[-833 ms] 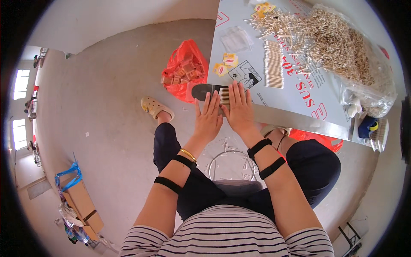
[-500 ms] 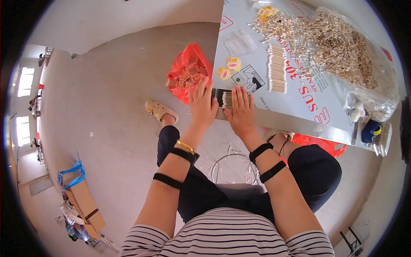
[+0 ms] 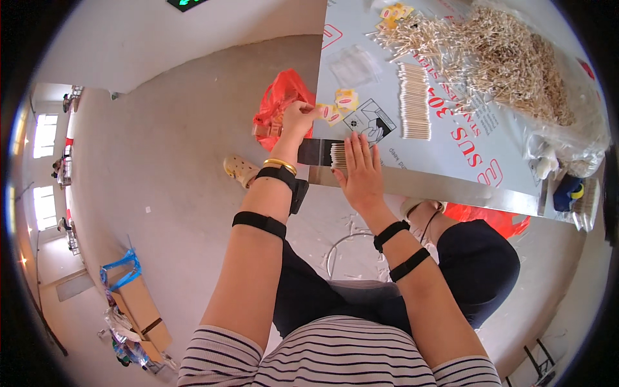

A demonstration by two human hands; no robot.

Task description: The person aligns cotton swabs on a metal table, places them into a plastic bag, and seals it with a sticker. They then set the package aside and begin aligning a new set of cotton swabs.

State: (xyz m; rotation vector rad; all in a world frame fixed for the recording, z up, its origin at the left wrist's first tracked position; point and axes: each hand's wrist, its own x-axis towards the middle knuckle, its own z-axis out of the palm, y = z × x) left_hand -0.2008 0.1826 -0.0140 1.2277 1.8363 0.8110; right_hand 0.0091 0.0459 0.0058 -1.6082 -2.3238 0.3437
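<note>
At the table's left edge, my left hand (image 3: 298,119) is closed, its fingertips pinching a small yellow label card (image 3: 324,111). More yellow cards (image 3: 347,99) lie beside it. My right hand (image 3: 362,169) lies flat with fingers stretched, over the right side of a short row of cotton swabs (image 3: 337,155). That row rests on a dark flat strip (image 3: 311,152), which juts past the table's left edge. How many swabs the right hand covers is hidden. Farther right, a long neat row of cotton swabs (image 3: 414,103) lies on the table.
A big heap of loose cotton swabs (image 3: 509,71) spills from a clear bag on the table (image 3: 412,161). Clear small bags (image 3: 356,66) lie at the far left. A red plastic bag (image 3: 284,87) with small packs hangs left of the table. A blue tape dispenser (image 3: 566,192) sits at the right corner.
My left hand has left the dark strip and moved up to the yellow cards, pinching one. The right hand stays flat by the short row of swabs.
</note>
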